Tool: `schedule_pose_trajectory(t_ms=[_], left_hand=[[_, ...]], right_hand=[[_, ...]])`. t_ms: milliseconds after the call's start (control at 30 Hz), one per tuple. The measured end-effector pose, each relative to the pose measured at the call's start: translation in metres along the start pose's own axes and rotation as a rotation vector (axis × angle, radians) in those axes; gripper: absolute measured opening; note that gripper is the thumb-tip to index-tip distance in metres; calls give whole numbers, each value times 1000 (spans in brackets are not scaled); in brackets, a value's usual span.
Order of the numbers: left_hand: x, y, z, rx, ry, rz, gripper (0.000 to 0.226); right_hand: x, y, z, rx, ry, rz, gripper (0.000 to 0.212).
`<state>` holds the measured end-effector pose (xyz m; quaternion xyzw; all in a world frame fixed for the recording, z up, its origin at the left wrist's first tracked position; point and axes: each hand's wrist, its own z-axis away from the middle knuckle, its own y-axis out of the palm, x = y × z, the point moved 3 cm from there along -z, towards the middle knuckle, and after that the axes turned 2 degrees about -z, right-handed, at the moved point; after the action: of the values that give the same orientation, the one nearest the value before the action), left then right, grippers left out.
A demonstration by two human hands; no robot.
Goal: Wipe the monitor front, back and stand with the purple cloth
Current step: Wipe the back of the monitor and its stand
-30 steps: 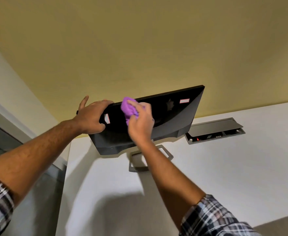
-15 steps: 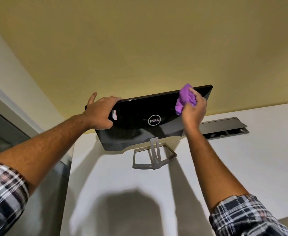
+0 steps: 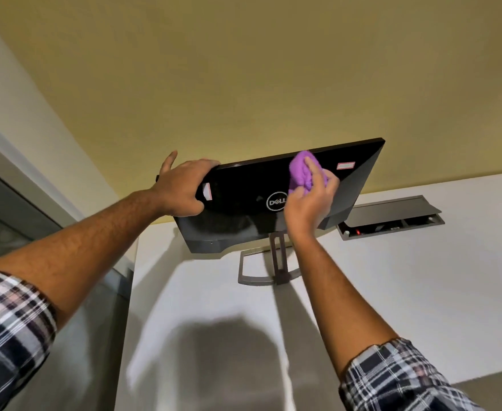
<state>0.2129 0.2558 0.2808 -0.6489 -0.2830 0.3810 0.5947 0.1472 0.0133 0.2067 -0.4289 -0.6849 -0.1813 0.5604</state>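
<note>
The left hand gripped the top left corner of the monitor, which stood on the white desk, while the right hand pressed the bunched purple cloth against its glossy back, just right of the logo. Pushing too hard so high up could tip the screen away on its thin stand. The open cable box sat near the right edge, but the near desk left room.
</note>
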Motion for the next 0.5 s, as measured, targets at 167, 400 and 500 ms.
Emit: schedule_pose_trajectory(t_ms=[167,400,500], left_hand=[[2,0,-4,6,-25,-6,90],[2,-4,-10,28,-25,-6,87],[4,-3,-10,27,-33,-13,86]], right_hand=[[13,32,55,291,-253,139,71],[-9,2,-6,71,-98,69,70],[-7,9,9,67,-96,106,64]])
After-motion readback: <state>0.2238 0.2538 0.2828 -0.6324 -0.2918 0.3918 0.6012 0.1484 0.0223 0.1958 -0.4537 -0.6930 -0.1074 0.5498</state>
